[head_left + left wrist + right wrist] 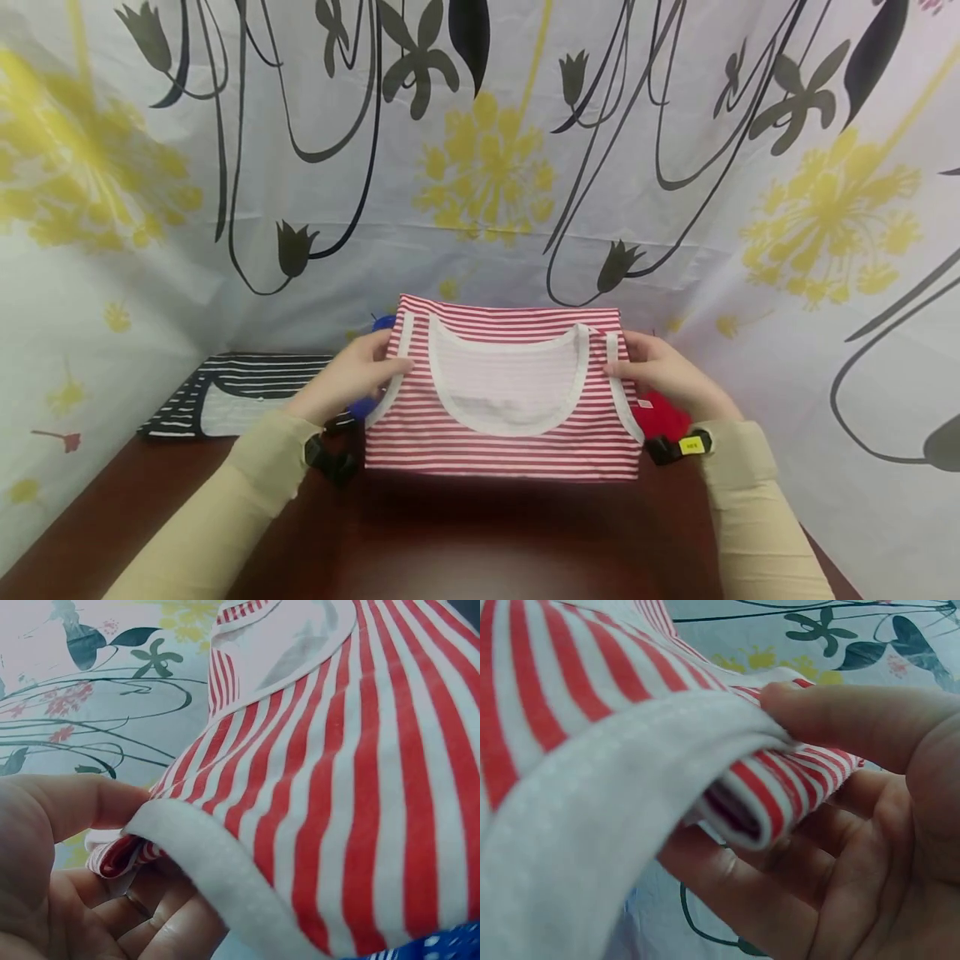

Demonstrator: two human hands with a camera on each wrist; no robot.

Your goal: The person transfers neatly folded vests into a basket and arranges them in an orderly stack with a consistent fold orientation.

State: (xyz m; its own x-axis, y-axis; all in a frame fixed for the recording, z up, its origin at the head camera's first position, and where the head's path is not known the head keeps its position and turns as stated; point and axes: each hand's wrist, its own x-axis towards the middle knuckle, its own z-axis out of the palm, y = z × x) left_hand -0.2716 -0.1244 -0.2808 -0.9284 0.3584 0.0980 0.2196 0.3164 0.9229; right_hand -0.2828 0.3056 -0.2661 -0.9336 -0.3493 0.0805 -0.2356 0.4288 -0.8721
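Floral backdrop (491, 271); fingers (184, 924) grip striped garment (502, 454), partly hiding blue item (363, 408).

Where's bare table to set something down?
Widest: dark red table in front of held red-striped garment, between left sleeve and right sleeve. Smaller: between left sleeve, patterned cloth and black-and-white garment. Crowded: the back, with that garment, a blue item by left hand, a red item by right hand. Area behind held garment: hidden.

hands (354, 373) hold red-striped garment (501, 450) by both sides above dark-red table (480, 533); black-striped garment (243, 400) lies at left
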